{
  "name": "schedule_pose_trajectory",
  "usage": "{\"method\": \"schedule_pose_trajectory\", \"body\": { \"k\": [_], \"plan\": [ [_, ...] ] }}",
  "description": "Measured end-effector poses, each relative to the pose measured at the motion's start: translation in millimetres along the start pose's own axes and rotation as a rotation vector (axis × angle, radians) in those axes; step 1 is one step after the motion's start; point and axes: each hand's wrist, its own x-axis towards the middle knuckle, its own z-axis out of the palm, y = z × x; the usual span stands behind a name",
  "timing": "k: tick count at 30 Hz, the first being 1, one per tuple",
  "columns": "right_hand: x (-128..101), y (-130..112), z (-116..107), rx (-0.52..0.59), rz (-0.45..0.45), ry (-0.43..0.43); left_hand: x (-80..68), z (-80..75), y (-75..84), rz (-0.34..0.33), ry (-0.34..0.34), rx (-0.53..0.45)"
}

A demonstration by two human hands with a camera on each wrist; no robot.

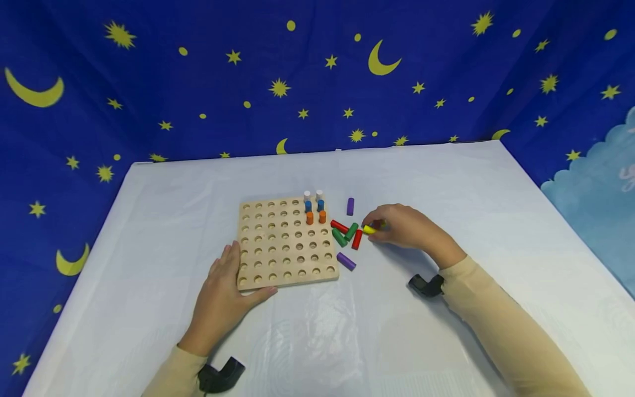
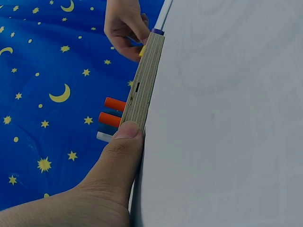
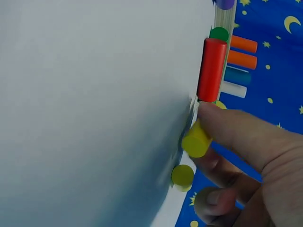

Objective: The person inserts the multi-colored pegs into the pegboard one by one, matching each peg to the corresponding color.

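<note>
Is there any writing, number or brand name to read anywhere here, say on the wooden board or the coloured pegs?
None: no words, numbers or brands show in any view.
The square wooden peg board is plain.
The coloured cylinder pegs, such as the yellow peg, are unmarked.
The blue backdrop cloth carries only yellow moons and stars.

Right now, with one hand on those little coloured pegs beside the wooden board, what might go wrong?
The right hand pinches a yellow peg right beside the loose red and green pegs; brushing them could send these round pieces rolling across the white table. The left hand only rests against the pegboard edge, so a hard push could shift it. The six standing pegs crowd the far corner and might get knocked.
</note>
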Motion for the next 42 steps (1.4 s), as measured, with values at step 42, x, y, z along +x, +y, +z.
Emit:
{"method": "schedule_pose_trajectory", "body": {
  "k": [42],
  "plan": [
    [44, -82, 26, 0.222, -0.188, 0.165, 0.2, -3.3, -1.2, -0.003, -0.007, 0.015]
  ]
}}
